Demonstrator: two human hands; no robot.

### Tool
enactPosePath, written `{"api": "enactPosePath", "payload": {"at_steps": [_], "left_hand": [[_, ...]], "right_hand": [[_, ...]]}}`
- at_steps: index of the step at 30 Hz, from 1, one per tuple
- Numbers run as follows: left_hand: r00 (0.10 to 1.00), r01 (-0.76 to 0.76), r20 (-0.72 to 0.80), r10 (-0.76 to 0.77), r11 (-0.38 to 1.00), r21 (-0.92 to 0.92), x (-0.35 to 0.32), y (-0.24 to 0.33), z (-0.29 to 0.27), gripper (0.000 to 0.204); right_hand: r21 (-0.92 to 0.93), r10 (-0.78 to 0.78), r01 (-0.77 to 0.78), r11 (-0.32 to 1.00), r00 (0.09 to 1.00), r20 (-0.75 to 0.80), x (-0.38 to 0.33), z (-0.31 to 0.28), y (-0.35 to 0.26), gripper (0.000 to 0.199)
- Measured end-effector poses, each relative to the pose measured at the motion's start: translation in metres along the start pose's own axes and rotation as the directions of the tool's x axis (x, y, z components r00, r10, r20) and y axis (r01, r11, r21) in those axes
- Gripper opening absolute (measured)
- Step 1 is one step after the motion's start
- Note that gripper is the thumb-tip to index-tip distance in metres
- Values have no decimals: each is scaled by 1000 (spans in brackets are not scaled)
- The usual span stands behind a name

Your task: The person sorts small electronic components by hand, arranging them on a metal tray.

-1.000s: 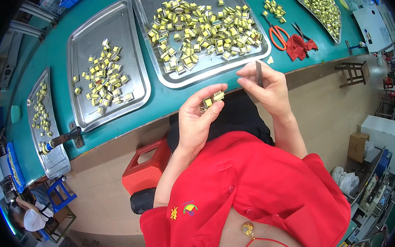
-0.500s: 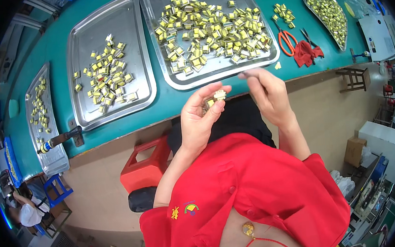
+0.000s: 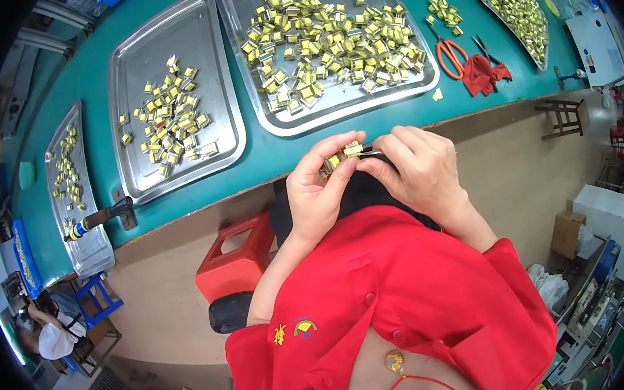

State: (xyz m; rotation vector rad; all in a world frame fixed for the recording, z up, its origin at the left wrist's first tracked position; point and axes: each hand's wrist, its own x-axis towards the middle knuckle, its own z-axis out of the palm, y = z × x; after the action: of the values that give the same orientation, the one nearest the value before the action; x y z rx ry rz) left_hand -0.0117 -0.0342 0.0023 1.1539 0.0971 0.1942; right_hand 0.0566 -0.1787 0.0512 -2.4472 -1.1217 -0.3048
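Note:
At the table's near edge, my left hand (image 3: pixel 315 195) is closed on a small yellow-wrapped transformer (image 3: pixel 353 150) between thumb and fingers. A second yellow transformer (image 3: pixel 334 162) shows in the curl of the same hand. My right hand (image 3: pixel 418 161) has its fingers pinched round a thin metal tool (image 3: pixel 372 153), whose tip reaches the held transformer; its exact kind is hidden by the fingers. Just beyond the hands lies a large metal tray (image 3: pixel 299 128) with a heap of similar transformers (image 3: pixel 314 41).
Left on the green table (image 3: pixel 259 171) are two more metal trays (image 3: pixel 205 42) (image 3: pixel 94 263) of transformers and a black clamp-like fixture (image 3: pixel 101 219). To the right lie orange-handled scissors (image 3: pixel 451 59), a red cloth (image 3: pixel 478 75), loose transformers (image 3: pixel 444 14) and a full tray (image 3: pixel 510 14). A red stool (image 3: pixel 233 263) stands below.
My right hand has moved left and down, bringing the thin tool against the transformer. My left hand stays nearly in place, still holding it. The view has shifted slightly.

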Motion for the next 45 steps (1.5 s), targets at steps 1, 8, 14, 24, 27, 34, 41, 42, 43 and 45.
{"api": "enactPosePath", "payload": {"at_steps": [1,8,14,24,27,34,41,42,43,45], "left_hand": [[1000,-4,-2,4,1000,5,1,0,1,30],[927,348,116,-357,698,-625,1,0,-18,35],[904,424,279,-325,589,-688,4,0,-22,36],[905,398,99,-415,739,-543,11,-4,-17,22],[890,432,94,-447,759,-487,13,-3,-15,24],[919,391,158,-361,785,-481,5,-3,-7,26],[934,357,187,-305,811,-464,-6,1,-1,39],[934,358,188,-305,811,-463,-8,1,-1,39],[935,352,201,-292,827,-439,-9,2,-1,40],[936,346,215,-279,842,-414,-11,2,-1,40]], "right_hand": [[101,4,-2,995,1000,-17,0,-1,2,26],[306,325,-263,915,929,-175,10,8,34,16],[108,322,-317,942,946,-30,36,26,54,19],[-27,201,-200,979,975,89,51,28,59,20],[365,129,-162,917,985,114,46,12,49,15],[748,31,-130,650,989,145,20,-5,20,28],[880,197,-269,392,959,206,-9,5,22,25],[886,181,-245,395,966,186,-11,5,22,25],[886,181,-244,395,966,185,-12,4,22,25],[907,186,-277,316,956,227,-15,3,22,25]]}}
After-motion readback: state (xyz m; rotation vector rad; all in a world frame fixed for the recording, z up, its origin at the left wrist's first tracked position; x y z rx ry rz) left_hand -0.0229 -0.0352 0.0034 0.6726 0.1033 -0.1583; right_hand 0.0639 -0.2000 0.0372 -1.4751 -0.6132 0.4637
